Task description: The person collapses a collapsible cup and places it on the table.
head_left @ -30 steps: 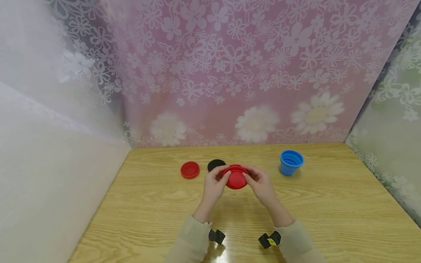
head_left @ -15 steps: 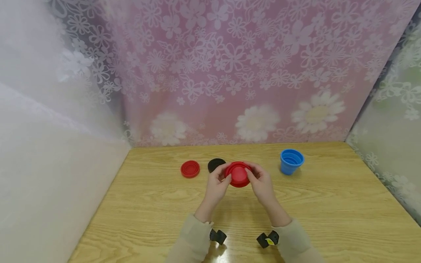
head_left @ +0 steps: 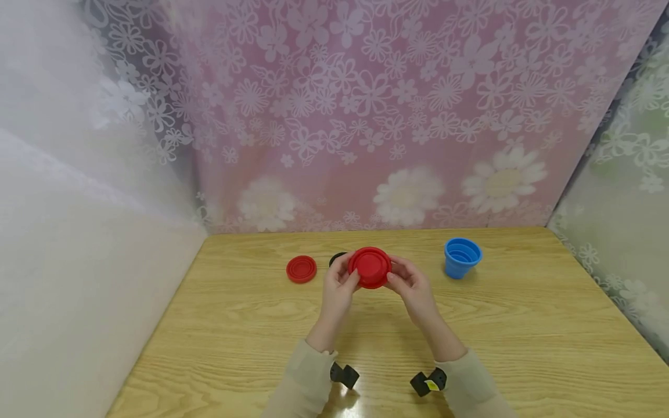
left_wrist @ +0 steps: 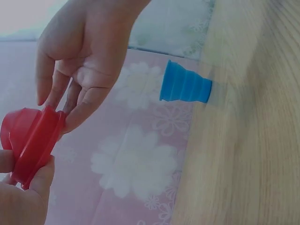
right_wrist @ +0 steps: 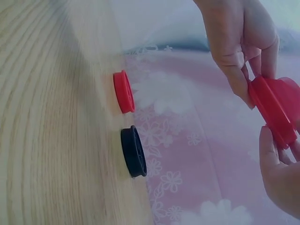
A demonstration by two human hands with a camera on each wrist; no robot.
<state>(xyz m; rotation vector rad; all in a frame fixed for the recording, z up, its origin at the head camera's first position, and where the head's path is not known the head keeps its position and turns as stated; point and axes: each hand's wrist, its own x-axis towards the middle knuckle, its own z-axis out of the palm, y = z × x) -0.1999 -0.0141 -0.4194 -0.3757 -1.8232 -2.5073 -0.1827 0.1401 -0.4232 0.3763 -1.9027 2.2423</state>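
Held up over the table is a red collapsible cup [head_left: 371, 267], partly pushed out, its round bottom facing the head camera. My left hand [head_left: 335, 293] pinches its rim on the left, thumb in front and fingers behind. On the right side, my right hand [head_left: 417, 293] pinches the rim between thumb and fingers. The wrist views show the cup side-on, with a thick rim and a bulging base. Behind the left hand a black collapsed cup [right_wrist: 134, 151] lies on the table, mostly hidden in the head view.
A red collapsed cup [head_left: 301, 269] lies flat at the back left of the wooden table [head_left: 235, 342]. Farther right stands a blue collapsible cup [head_left: 462, 258], extended and upright. Flowered curtains [head_left: 334, 116] hang at the back and right, with a pale wall [head_left: 78, 244] on the left.
The red cup's bottom has tilted up to face the head camera more fully. Both hands have shifted slightly; the cup now covers less of its own face with thumbs. Other cups stay put.
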